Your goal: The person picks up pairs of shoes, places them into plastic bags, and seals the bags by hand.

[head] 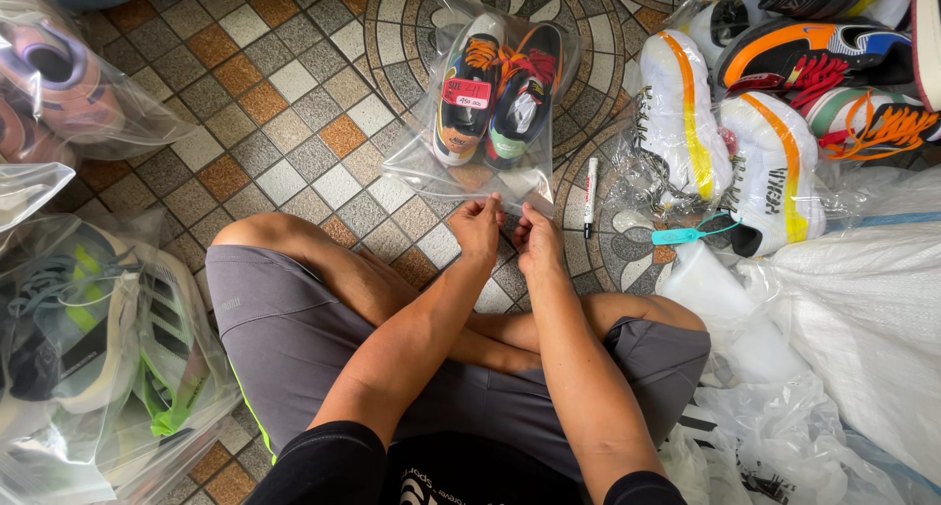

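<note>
A clear plastic bag (431, 162) holding a pair of multicoloured sneakers (498, 91) lies on the tiled floor (284, 103) at twelve o'clock from the crossed legs. The left hand (477, 227) and right hand (537, 242) pinch its near edge, fingers closed on the plastic. A white marker (590, 193) lies at three o'clock, just beside the bag.

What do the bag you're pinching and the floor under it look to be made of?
The bag looks like thin clear plastic film: glossy, crinkled, with the pair of shoes showing through. The floor looks like matte, speckled stone or ceramic tiles with pale grout lines. Both hands, left hand and right hand, pinch its edge.
</note>
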